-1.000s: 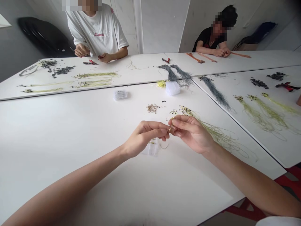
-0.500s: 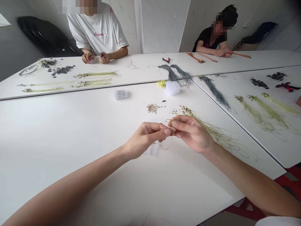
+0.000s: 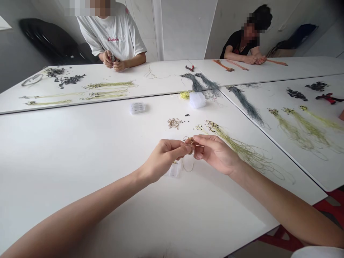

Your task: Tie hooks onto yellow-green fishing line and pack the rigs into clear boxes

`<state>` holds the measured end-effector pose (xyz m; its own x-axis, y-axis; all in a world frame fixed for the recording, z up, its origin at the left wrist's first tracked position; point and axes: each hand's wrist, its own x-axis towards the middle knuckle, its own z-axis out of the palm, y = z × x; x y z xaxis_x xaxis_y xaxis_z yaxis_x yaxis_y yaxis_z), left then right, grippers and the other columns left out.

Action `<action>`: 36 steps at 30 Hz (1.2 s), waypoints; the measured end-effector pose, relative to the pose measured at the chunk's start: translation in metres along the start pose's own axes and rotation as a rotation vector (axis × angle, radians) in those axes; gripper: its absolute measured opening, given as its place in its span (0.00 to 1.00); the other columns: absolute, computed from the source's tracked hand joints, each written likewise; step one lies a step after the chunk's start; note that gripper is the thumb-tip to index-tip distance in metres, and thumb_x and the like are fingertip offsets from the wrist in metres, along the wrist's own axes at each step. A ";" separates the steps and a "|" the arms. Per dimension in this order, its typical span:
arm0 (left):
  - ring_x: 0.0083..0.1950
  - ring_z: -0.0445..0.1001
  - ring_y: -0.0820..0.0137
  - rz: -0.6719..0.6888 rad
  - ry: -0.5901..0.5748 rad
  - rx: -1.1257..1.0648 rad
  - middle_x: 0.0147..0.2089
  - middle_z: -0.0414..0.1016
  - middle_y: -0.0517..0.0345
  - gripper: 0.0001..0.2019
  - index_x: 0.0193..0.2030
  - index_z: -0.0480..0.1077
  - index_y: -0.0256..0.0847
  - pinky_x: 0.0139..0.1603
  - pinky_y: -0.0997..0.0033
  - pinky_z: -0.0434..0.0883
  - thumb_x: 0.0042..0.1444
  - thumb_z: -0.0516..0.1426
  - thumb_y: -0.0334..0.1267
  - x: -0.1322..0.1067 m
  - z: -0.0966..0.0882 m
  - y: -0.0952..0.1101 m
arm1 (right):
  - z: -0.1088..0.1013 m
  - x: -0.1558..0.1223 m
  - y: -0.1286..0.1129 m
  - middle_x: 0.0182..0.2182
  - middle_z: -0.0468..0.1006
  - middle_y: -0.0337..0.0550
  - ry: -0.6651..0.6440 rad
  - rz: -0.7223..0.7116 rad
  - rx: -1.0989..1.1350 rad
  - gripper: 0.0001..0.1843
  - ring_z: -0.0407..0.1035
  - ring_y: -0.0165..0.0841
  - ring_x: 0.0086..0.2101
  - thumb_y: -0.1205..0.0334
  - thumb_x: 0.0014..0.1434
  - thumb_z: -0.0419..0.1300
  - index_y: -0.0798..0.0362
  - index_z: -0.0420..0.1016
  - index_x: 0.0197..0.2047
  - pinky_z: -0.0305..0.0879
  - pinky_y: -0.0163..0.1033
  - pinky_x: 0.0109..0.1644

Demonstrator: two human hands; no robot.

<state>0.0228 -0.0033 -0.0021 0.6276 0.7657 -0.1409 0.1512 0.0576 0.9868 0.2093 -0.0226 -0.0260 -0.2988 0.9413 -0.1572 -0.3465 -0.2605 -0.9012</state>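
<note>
In the head view my left hand (image 3: 169, 156) is closed in a pinch on a small fishing hook (image 3: 186, 137), whose dark curve sticks up past the fingertips. My right hand (image 3: 217, 150) meets it from the right, thumb and finger pinched on the thin yellowish line (image 3: 192, 165) at the hook. A loop of that line hangs below the fingers. Partly under my left hand lies a clear plastic box (image 3: 174, 171). Just beyond the hands are a pile of bronze hooks (image 3: 174, 123), tiny black pieces (image 3: 187, 115) and a bundle of hooks on yellow-green lines (image 3: 231, 138).
Two clear boxes (image 3: 138, 108) (image 3: 197, 100) and a yellow coil (image 3: 185, 95) stand farther back. Grey line bundles (image 3: 245, 104) lie across the table seams. Red-handled pliers (image 3: 329, 99) rest at right. Two people sit opposite, a white shirt (image 3: 113, 36) at left.
My right hand's fingers have shifted slightly left and straightened, and the hook has moved a little left with them. Across the table, the person in white has brought both hands together.
</note>
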 end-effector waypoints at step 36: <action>0.36 0.71 0.69 0.003 -0.099 0.197 0.36 0.76 0.52 0.13 0.40 0.76 0.36 0.39 0.68 0.69 0.59 0.57 0.44 -0.001 -0.029 -0.006 | -0.002 -0.004 -0.002 0.36 0.75 0.41 -0.052 0.032 0.017 0.05 0.65 0.24 0.28 0.62 0.56 0.65 0.54 0.80 0.34 0.64 0.34 0.37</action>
<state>-0.0006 0.0137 -0.0053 0.6987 0.6986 -0.1542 0.2893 -0.0787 0.9540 0.2128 -0.0250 -0.0240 -0.3553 0.9203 -0.1640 -0.3509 -0.2939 -0.8891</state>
